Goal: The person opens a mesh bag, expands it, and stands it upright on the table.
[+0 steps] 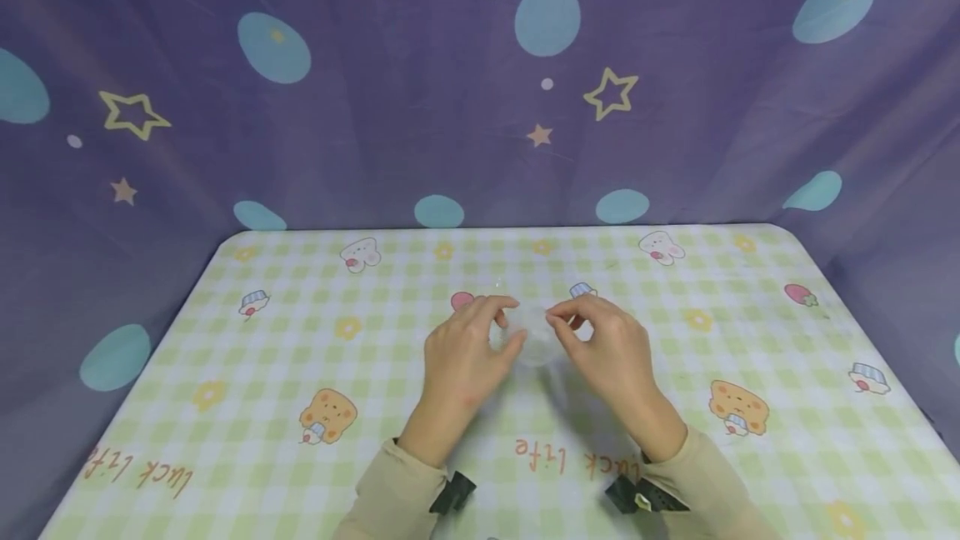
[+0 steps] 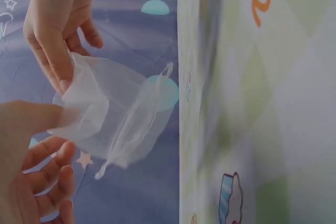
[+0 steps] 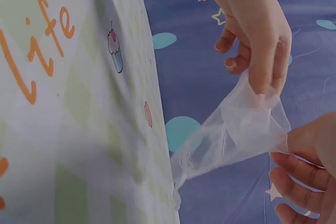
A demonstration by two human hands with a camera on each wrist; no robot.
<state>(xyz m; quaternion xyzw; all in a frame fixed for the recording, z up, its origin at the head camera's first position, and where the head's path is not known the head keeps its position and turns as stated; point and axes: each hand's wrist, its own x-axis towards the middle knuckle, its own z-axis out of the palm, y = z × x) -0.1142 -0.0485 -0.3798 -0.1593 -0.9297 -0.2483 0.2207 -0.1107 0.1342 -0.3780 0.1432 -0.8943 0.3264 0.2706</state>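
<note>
A small sheer white drawstring pouch [image 1: 536, 342] hangs between my two hands above the table, faint in the head view. My left hand [image 1: 472, 348] pinches one upper corner between thumb and forefinger. On the opposite corner, my right hand [image 1: 609, 348] has the same kind of pinch. Both wrist views show the gathered drawstring band at the lower end of the pouch [image 2: 123, 111], towards the table, with a small cord loop at each side. In the right wrist view the pouch [image 3: 231, 132] looks slack and see-through. Whether it holds anything, I cannot tell.
The table [image 1: 247, 382] wears a green-and-white checked cloth printed with bears, cupcakes and lettering. Behind it hangs a purple curtain [image 1: 360, 123] with stars and blue ovals. Dark straps [image 1: 453, 493] sit at both sleeve cuffs.
</note>
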